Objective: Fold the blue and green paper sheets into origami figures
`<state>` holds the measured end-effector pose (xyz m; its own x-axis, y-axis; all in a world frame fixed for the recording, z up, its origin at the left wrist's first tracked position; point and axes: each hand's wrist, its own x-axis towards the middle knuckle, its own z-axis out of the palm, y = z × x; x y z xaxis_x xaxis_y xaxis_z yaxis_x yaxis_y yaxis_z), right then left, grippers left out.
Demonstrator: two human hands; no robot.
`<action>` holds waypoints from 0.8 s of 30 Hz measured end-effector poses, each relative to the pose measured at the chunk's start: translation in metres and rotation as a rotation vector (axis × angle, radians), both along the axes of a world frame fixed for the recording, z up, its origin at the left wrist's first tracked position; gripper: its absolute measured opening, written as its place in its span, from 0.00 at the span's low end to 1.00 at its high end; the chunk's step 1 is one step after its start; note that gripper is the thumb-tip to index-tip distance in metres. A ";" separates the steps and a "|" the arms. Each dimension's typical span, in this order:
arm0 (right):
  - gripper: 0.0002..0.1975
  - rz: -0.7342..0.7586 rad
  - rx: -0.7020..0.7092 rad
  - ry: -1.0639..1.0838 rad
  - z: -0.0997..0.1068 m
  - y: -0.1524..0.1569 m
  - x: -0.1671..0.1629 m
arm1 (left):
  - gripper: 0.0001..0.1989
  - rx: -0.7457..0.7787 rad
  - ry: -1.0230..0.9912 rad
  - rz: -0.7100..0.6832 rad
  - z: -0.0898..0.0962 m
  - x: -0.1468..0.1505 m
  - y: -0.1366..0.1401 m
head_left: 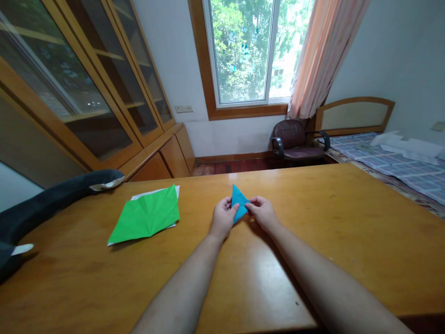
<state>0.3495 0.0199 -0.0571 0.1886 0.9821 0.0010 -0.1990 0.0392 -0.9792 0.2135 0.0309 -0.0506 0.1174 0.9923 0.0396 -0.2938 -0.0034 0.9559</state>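
Note:
A blue piece of paper (238, 196), folded into a small triangle, is held up between my two hands just above the wooden table (299, 204). My left hand (224, 217) pinches its left side, thumb lying on the front face. At the triangle's right corner, the thumb and fingers of my right hand (263, 212) are closed on the paper. Fingers behind the paper are partly hidden. To the left of my hands lies a creased green sheet of paper (149, 213), on top of white paper (176, 191) that shows at its edges.
A dark plush toy (59, 195) with a white patch rests along the table's left side. Beyond the table are a glass-door cabinet (139, 134), a brown armchair (294, 139) under the window, and a bed (392, 153) on the right.

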 end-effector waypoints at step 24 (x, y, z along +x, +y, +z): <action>0.19 -0.179 0.074 0.080 -0.002 0.007 0.013 | 0.14 0.005 0.178 0.096 -0.009 -0.007 0.011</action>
